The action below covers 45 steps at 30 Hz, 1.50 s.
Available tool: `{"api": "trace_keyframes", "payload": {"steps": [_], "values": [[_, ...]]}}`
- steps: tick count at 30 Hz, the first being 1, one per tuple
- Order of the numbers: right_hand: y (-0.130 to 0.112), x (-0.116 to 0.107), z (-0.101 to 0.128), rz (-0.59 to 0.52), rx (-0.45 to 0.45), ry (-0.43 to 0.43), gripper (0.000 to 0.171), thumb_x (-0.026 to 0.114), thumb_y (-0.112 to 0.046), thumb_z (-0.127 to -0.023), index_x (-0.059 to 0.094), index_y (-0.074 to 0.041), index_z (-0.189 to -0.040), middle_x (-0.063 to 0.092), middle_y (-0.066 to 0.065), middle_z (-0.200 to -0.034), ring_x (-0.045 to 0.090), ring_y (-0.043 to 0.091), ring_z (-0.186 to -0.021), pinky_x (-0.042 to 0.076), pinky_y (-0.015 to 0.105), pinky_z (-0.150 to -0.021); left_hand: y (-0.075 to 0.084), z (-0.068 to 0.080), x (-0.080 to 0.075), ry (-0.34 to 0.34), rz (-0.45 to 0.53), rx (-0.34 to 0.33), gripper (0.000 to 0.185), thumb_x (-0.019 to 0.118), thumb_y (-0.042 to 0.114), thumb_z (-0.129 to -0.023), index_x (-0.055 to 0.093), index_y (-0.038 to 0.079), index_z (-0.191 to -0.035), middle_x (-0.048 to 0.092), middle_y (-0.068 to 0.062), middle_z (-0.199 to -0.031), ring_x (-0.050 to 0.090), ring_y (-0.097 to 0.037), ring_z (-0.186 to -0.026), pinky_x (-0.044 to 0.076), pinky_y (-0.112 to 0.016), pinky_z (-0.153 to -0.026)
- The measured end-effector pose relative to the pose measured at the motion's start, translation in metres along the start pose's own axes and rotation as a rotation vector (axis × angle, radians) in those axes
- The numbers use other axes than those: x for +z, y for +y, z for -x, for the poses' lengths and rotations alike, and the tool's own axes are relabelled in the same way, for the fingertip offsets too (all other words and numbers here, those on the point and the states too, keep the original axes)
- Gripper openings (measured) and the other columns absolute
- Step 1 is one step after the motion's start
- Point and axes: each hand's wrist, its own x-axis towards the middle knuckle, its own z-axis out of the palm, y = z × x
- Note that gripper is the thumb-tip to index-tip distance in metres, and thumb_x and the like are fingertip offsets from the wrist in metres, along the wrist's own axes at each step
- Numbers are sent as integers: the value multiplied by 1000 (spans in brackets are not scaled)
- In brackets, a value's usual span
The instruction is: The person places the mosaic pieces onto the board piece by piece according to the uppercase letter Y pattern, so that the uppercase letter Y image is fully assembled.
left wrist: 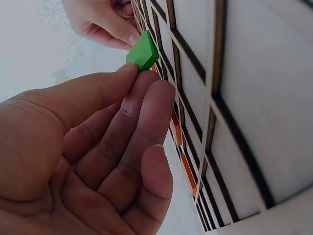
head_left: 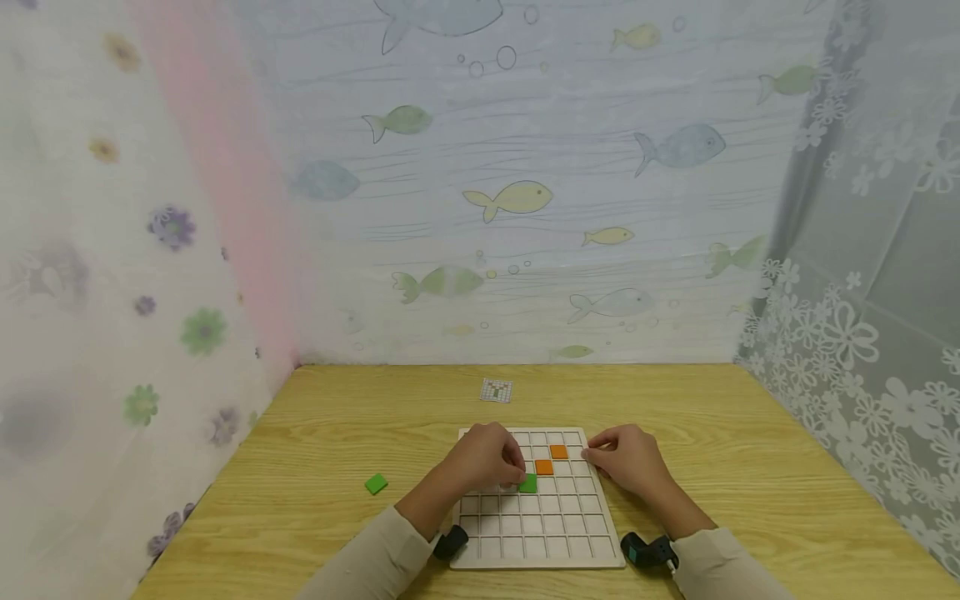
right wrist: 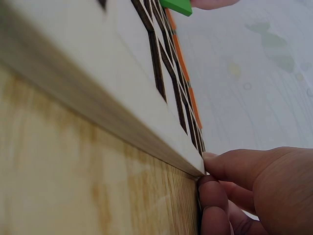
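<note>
A white grid board [head_left: 536, 533] lies on the wooden table [head_left: 337, 417]. My left hand [head_left: 520, 479] pinches a green square tile [head_left: 529, 483] between thumb and fingers just over a cell near the board's middle. In the left wrist view the green tile [left wrist: 143, 50] sticks out from the left hand [left wrist: 132, 68], tilted above the grid. Two orange tiles [head_left: 558, 452] [head_left: 543, 467] sit in cells beyond it. My right hand [head_left: 592, 456] grips the board's right edge, and its curled fingertips [right wrist: 211, 188] press against the rim.
A second green tile [head_left: 377, 483] lies loose on the table left of the board. A small patterned card [head_left: 497, 390] rests behind the board. Curtains with fish and flower prints close in the table on three sides.
</note>
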Motion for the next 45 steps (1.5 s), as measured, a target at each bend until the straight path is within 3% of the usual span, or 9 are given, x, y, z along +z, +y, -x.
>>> {"api": "trace_keyframes", "payload": {"steps": [17,45], "values": [[1,0,-1,0,-3,-3,17,81,-22,-91,81,-11,-103,71,-2,-71,64,14,-59,51,32,-59,-1,0,0,15,-114,24,19,87,20,-85,75,24,-71,66,14,-67,57,-8,-65,48,-26,-59],[1,0,2,-5,-30,-3,17,81,-21,-91,81,-9,-103,73,-1,-76,65,13,-62,53,31,-60,1,3,-3,-33,-193,41,12,86,19,-86,81,24,-76,71,16,-75,60,-2,-71,52,-25,-66]]}}
